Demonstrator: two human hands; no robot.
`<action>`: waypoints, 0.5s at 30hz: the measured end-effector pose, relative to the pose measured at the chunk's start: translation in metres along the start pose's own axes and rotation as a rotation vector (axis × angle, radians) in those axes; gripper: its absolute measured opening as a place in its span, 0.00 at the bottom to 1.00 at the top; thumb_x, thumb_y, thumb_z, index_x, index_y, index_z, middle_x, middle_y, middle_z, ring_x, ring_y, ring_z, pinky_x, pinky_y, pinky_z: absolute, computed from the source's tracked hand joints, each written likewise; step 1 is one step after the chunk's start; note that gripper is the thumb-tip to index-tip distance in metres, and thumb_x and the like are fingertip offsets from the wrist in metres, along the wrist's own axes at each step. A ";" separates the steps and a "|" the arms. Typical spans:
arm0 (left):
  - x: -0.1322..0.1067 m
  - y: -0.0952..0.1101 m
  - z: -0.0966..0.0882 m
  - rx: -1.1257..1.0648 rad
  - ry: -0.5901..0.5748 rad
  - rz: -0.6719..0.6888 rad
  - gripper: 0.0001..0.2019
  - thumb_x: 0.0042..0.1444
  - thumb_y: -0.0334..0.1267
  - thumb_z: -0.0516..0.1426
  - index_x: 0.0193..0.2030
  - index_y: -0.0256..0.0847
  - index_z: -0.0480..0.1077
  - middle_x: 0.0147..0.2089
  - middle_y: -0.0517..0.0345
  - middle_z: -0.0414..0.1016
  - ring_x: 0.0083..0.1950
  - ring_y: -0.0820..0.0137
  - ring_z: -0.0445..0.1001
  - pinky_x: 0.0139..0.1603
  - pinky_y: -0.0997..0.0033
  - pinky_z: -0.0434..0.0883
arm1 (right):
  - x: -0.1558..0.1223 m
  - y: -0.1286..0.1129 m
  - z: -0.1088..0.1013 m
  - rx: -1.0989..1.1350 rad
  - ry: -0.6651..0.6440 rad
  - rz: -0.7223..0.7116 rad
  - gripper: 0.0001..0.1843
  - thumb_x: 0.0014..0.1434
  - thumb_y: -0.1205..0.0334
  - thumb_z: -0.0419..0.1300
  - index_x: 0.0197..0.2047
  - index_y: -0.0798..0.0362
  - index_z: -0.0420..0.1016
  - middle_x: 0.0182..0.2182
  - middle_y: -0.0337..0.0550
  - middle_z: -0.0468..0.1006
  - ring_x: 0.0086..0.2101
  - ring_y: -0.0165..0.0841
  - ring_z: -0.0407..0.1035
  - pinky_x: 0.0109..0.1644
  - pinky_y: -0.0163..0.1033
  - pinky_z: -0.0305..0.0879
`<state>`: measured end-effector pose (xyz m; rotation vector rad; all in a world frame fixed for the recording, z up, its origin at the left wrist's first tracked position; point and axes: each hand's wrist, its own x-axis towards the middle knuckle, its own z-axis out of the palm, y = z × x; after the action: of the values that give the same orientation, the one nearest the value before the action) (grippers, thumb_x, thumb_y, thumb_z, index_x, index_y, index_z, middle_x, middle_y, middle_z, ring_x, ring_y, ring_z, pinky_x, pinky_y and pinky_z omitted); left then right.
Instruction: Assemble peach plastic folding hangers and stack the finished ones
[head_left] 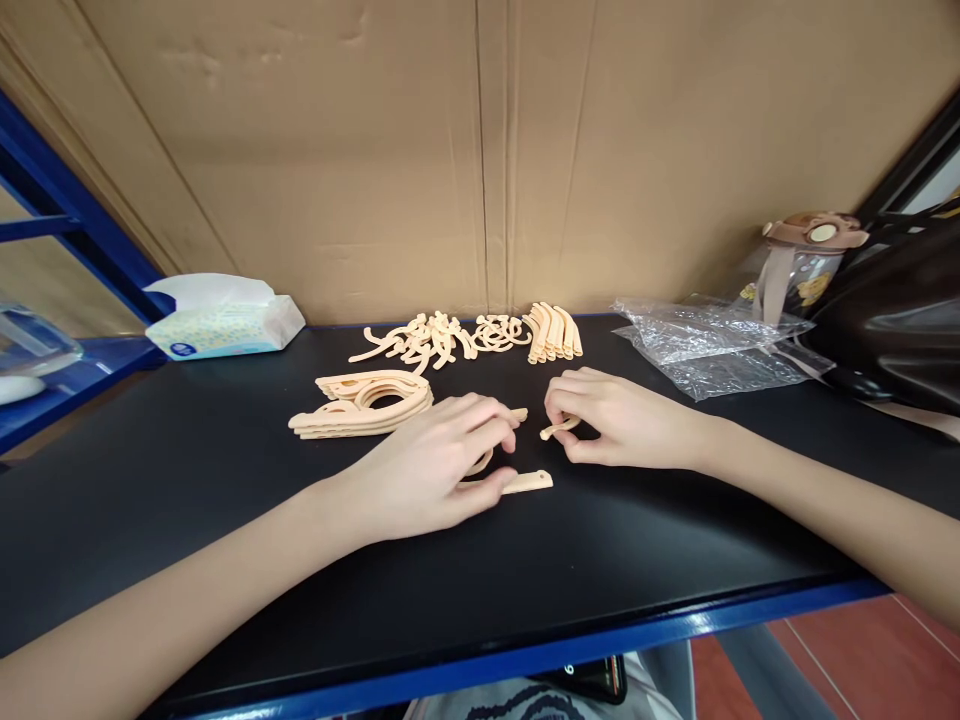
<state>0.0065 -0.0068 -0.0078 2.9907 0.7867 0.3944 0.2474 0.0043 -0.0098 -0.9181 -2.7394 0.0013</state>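
Note:
My left hand (439,465) rests on the black table (225,540), fingers curled over a peach plastic hanger piece (525,483) whose end sticks out to the right. Just right of it, my right hand (615,420) pinches a small peach plastic part (559,428) between thumb and fingers. The two hands almost touch. Behind the left hand lies a stack of peach hanger frames (367,403).
At the table's back lie a loose pile of curved peach pieces (427,340) and a row of stacked strips (553,332). A tissue pack (225,320) sits far left, clear plastic bags (705,345) far right, with a bottle (799,265) and dark bag (900,310). Cardboard wall behind.

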 end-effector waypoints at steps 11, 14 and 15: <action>0.001 -0.001 0.005 -0.271 -0.108 -0.050 0.02 0.57 0.33 0.54 0.38 0.42 0.64 0.59 0.53 0.62 0.61 0.63 0.58 0.58 0.61 0.62 | -0.003 -0.003 0.003 0.026 -0.016 0.094 0.06 0.63 0.68 0.44 0.42 0.52 0.59 0.27 0.37 0.70 0.22 0.29 0.61 0.27 0.34 0.50; 0.001 -0.003 0.005 -0.299 -0.102 -0.086 0.02 0.61 0.35 0.51 0.39 0.41 0.63 0.58 0.53 0.62 0.61 0.64 0.58 0.58 0.62 0.62 | -0.002 -0.003 0.005 0.025 -0.047 0.081 0.05 0.64 0.64 0.45 0.38 0.52 0.60 0.27 0.37 0.70 0.22 0.28 0.59 0.27 0.34 0.50; 0.001 -0.003 0.005 -0.308 -0.090 -0.098 0.02 0.62 0.35 0.50 0.39 0.41 0.63 0.58 0.52 0.61 0.61 0.65 0.59 0.58 0.62 0.62 | -0.002 -0.003 0.005 0.040 -0.055 0.075 0.07 0.65 0.62 0.45 0.37 0.52 0.61 0.27 0.37 0.70 0.23 0.28 0.60 0.28 0.34 0.50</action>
<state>0.0077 -0.0032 -0.0130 2.6543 0.7806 0.3393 0.2464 0.0012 -0.0151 -1.0239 -2.7423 0.0960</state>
